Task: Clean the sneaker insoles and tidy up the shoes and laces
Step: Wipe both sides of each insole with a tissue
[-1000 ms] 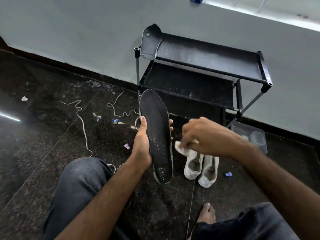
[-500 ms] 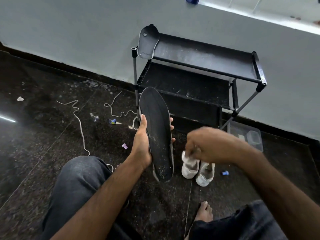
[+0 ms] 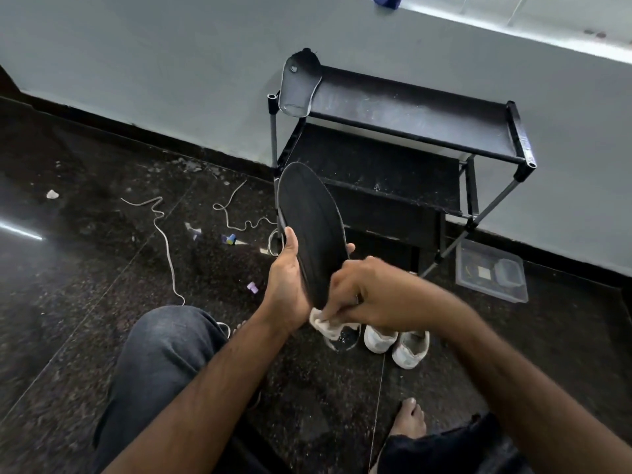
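My left hand [image 3: 286,285] grips a long black insole [image 3: 311,227] by its lower half and holds it upright in front of me. My right hand [image 3: 369,294] pinches a small white cloth [image 3: 323,323] and presses it against the insole's lower end. Behind my right hand, two white sneakers [image 3: 396,342] stand side by side on the floor. A second black insole [image 3: 299,84] leans on the left end of the black shoe rack [image 3: 410,111]. Two white laces [image 3: 164,230] lie loose on the dark floor at the left.
A clear plastic box [image 3: 492,273] sits on the floor right of the rack, by the grey wall. Small bits of litter [image 3: 229,239] lie near the laces. My knees and a bare foot [image 3: 408,417] fill the bottom of the view.
My right hand has moved left and down with the cloth, from in front of the sneakers onto the lower end of the insole. The left hand keeps holding the insole.
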A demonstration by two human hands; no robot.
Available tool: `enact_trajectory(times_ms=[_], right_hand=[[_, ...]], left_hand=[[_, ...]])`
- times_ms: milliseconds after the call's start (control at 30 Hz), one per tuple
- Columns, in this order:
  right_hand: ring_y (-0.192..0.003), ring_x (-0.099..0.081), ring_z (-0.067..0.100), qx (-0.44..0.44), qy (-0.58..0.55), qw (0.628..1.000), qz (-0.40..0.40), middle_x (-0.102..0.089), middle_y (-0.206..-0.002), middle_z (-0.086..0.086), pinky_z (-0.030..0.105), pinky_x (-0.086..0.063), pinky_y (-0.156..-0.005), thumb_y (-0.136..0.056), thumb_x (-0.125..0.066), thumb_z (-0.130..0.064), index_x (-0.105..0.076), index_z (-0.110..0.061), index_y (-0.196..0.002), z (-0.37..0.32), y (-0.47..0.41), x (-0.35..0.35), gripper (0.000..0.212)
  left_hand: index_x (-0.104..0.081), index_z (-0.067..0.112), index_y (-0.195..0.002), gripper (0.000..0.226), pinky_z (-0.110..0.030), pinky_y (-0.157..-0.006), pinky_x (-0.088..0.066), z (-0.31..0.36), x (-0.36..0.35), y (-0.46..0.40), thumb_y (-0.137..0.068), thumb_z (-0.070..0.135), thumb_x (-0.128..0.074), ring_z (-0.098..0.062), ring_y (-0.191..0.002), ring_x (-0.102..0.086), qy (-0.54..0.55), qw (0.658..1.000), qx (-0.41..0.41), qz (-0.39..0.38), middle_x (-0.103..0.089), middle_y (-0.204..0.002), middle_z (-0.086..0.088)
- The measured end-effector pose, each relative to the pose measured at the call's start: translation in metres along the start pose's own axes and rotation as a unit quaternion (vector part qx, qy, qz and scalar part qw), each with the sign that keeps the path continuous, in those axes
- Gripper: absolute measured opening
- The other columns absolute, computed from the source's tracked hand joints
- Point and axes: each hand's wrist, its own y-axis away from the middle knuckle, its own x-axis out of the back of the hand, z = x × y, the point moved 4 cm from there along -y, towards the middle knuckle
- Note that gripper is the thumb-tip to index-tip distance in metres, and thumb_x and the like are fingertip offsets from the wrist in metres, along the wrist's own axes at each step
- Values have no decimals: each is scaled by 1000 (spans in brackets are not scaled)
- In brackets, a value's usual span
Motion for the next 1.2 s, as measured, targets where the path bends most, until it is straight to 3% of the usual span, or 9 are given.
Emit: enact_trajectory(times_ms=[100,233,333,467,567,700,933,1033,1200], right_hand=[[-91,-62,0,-45,-108,981,152,-67,-91,-15,16,-51,-80,-90,-75,-24,-77,-32,-95,19,9,41,9],[-90,-57,12,-91,6,932,352,-67,-90,-13,37,-49,-82,-93,-72,-23,-80,-28,-102,31,-15,31,13],[-83,-53,19,-39,85,950,299,-62,-84,-5,45,-46,-73,-93,-65,-14,-78,-23,-92,16,-18,-11,16],[-91,-55,2,22,18,998,-47,-67,-93,-12,23,-46,-88,-93,-71,-22,-79,-33,-91,-3,14,-13,14],[-91,-65,2,-23,-137,981,134,-69,-90,-15,20,-54,-82,-91,-75,-24,-71,-45,-84,11,22,29,23],[-90,-55,12,-105,47,932,343,-65,-91,-12,32,-45,-81,-94,-70,-22,-77,-28,-107,33,-3,30,16],[-101,-51,12,-22,121,992,5,-61,-98,-8,35,-41,-90,-96,-62,-21,-78,-29,-100,6,8,-6,18],[-93,-55,11,-61,20,985,157,-63,-92,-8,35,-47,-86,-96,-67,-22,-79,-24,-97,20,13,36,12],[-90,-51,20,-98,148,937,300,-57,-90,-4,34,-36,-76,-98,-54,-19,-75,-25,-105,22,-25,22,22]], left_hand=[[-54,7,-138,73,-46,-103,-52,-2,-6,1,-104,60,-16,-30,-119,-67,-22,1000,-6,-18,-69,-127,-18],[-59,10,-135,71,-45,-99,-55,-5,-9,1,-105,59,-18,-30,-122,-65,-34,999,-3,-15,-68,-131,-17],[-62,4,-126,68,-33,-88,-58,-3,-6,0,-106,55,-20,-21,-103,-74,-29,1000,-8,-2,-76,-110,-14],[-61,10,-132,74,-50,-104,-48,0,0,-3,-103,63,-19,-27,-116,-66,-34,999,-10,0,-72,-124,-11],[-56,9,-138,75,-47,-108,-46,-6,-1,-6,-103,64,-19,-28,-123,-64,-35,999,-6,-14,-68,-132,-14],[-59,10,-137,77,-48,-103,-49,-8,-7,-4,-102,65,-16,-30,-125,-63,-53,998,5,-22,-66,-134,-17],[-60,5,-135,82,-41,-102,-52,-7,4,-9,-101,67,-20,-26,-115,-66,-31,999,14,2,-67,-131,-15],[-53,6,-143,82,-51,-110,-46,-11,-2,-9,-101,67,-18,-33,-127,-60,-45,999,20,-14,-62,-139,-19],[-64,11,-129,70,-40,-93,-58,-10,-6,-3,-104,61,-22,-26,-115,-69,-45,999,16,-10,-71,-125,-16]])
